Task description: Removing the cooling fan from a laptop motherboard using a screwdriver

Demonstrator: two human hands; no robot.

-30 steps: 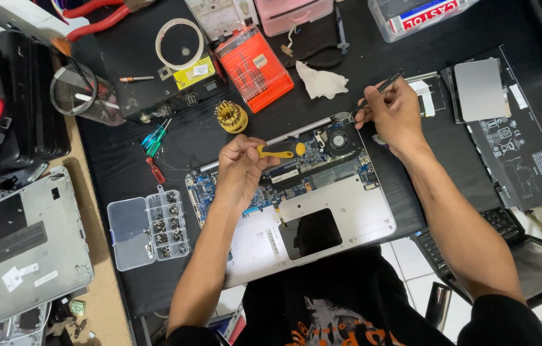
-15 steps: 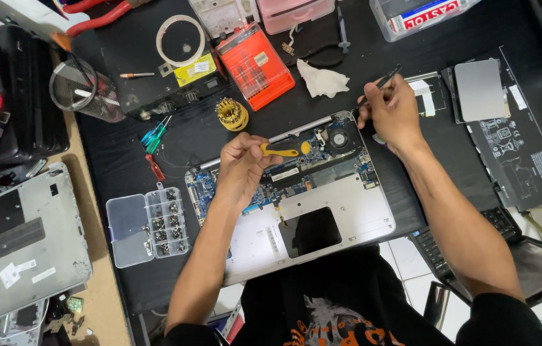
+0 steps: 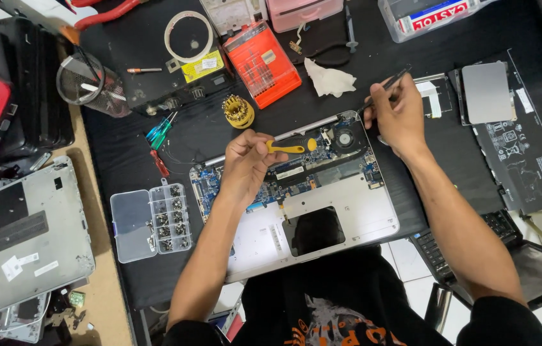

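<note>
A yellow-handled screwdriver (image 3: 289, 147) is gripped in the left hand (image 3: 245, 160), fingers curled shut around the handle, held level above the circuit board (image 3: 303, 173) of an opened laptop (image 3: 322, 205). Thin black tweezers (image 3: 386, 83) are pinched in the right hand (image 3: 399, 115), just past the laptop's upper right corner, near the round fan (image 3: 346, 138).

The laptop is laid on a black mat (image 3: 207, 134) over a cluttered workbench, with white floor tiles (image 3: 405, 256) seen at the near edge. Its silver shell is bare, the bottom cover is off, and a dark rectangular cut-out (image 3: 312, 230) is seen near its front.

A clear compartment box of screws (image 3: 150, 221) is placed left of the laptop, a round yellow bit holder (image 3: 238, 111) and an orange bit case (image 3: 261, 64) beyond it. A crumpled tissue (image 3: 328, 80) lies by the tweezers. A grey laptop cover (image 3: 21, 237) is set at far left.
</note>
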